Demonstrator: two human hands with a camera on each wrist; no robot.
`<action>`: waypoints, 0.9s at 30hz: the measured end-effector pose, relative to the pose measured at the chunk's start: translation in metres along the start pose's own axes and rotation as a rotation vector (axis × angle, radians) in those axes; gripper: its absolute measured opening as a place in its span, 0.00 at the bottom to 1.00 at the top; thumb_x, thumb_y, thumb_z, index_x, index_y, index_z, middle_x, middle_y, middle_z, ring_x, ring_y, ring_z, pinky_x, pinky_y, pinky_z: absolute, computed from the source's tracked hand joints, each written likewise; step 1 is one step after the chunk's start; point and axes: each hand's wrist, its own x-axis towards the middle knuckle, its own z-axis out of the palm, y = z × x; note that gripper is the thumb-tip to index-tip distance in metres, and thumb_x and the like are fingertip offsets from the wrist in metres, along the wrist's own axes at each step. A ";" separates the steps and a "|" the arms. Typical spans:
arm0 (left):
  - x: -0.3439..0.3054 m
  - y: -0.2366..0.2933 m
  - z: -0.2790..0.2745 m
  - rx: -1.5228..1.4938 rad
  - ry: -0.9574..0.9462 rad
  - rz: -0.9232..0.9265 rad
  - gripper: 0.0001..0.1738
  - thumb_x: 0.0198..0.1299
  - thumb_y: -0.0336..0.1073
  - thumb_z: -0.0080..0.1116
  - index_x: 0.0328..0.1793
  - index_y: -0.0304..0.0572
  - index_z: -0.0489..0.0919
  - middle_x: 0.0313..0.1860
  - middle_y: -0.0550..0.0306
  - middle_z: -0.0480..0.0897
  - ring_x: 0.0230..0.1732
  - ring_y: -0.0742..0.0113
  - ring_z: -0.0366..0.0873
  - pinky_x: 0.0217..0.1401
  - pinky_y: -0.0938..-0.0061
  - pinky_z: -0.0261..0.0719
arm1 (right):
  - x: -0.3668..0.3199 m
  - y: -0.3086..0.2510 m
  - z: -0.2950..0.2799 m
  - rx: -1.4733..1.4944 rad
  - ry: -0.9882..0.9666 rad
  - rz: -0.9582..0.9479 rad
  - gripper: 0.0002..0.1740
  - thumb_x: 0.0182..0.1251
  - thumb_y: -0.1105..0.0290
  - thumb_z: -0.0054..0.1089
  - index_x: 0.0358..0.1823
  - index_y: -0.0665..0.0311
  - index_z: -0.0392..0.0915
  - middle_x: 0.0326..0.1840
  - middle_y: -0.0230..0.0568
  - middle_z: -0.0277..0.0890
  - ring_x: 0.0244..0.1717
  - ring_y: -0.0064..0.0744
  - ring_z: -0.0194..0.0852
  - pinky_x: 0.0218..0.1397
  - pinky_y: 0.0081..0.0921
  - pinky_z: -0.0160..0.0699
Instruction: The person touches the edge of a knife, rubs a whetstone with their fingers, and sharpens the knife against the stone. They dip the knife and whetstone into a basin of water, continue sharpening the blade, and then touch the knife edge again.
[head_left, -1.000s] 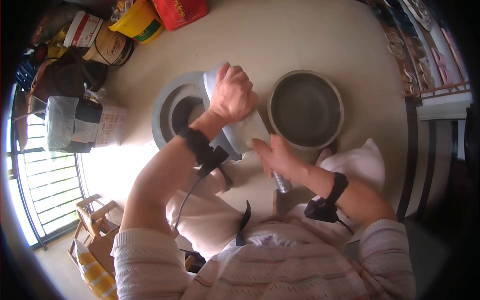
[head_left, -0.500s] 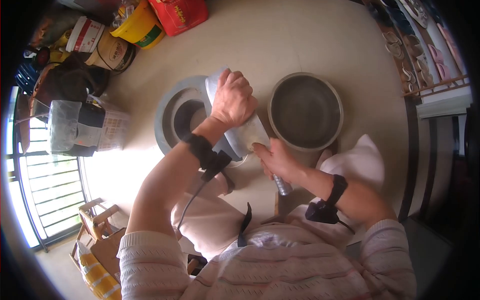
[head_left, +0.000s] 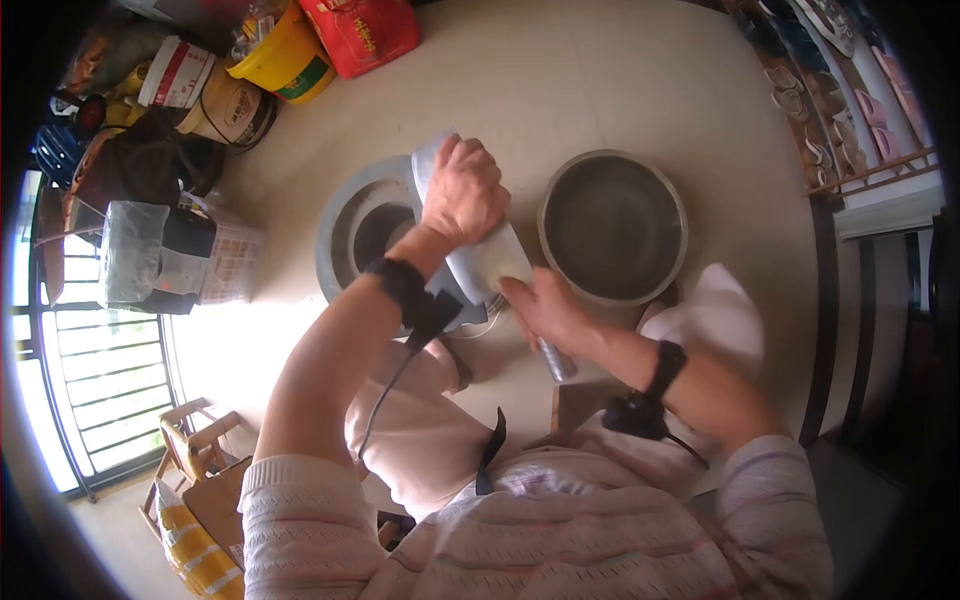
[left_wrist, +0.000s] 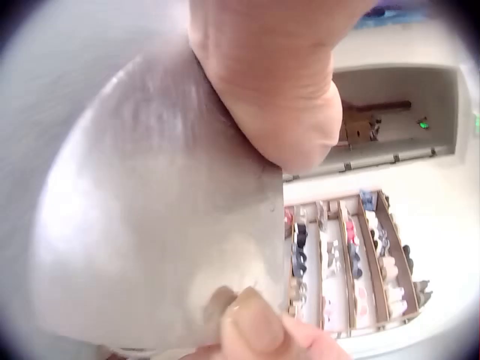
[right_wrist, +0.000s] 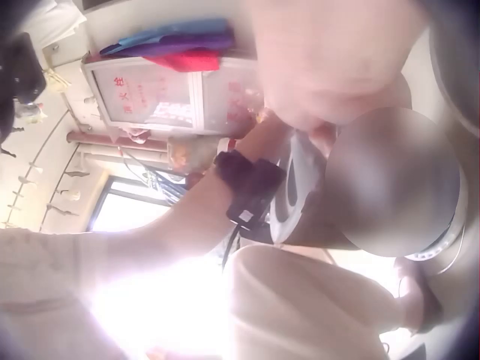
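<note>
Pale floor (head_left: 500, 95), bright barred window (head_left: 112, 385), shoe rack (head_left: 872, 172)

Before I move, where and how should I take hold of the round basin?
Probably by the right side of its rim, coming from above and hooking over the edge: the open basin sits upright with its rim exposed, and floor shows beyond that side, while the metal tool and your right hand are near its left.

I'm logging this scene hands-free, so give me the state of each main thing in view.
Metal tool: held at a slant
Left hand: curled over the tool
Right hand: gripping its handle
Round basin: upright, uncovered, contents unclear
Grey ringed vessel: uncovered, partly hidden
Yellow bucket: uncovered, things inside
Red bag: unclear whether open
</note>
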 end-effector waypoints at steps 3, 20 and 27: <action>-0.002 0.005 -0.001 -0.027 -0.051 -0.018 0.12 0.46 0.40 0.51 0.23 0.41 0.80 0.34 0.54 0.78 0.52 0.55 0.69 0.69 0.56 0.55 | -0.008 -0.002 -0.001 0.049 0.033 0.029 0.16 0.71 0.62 0.46 0.29 0.68 0.68 0.12 0.32 0.63 0.08 0.21 0.61 0.09 0.24 0.62; -0.004 0.011 -0.001 -0.007 -0.045 -0.050 0.11 0.45 0.38 0.50 0.25 0.40 0.80 0.34 0.54 0.78 0.53 0.57 0.70 0.69 0.55 0.55 | -0.013 -0.005 -0.002 0.025 0.039 0.039 0.17 0.71 0.62 0.47 0.28 0.68 0.68 0.12 0.31 0.62 0.08 0.21 0.61 0.09 0.24 0.61; 0.025 -0.043 0.002 0.045 -0.128 -0.076 0.14 0.48 0.42 0.49 0.25 0.42 0.82 0.36 0.55 0.79 0.54 0.58 0.69 0.69 0.57 0.55 | 0.041 -0.032 -0.003 0.069 0.021 0.007 0.18 0.70 0.60 0.49 0.26 0.66 0.66 0.13 0.31 0.61 0.10 0.21 0.62 0.10 0.24 0.62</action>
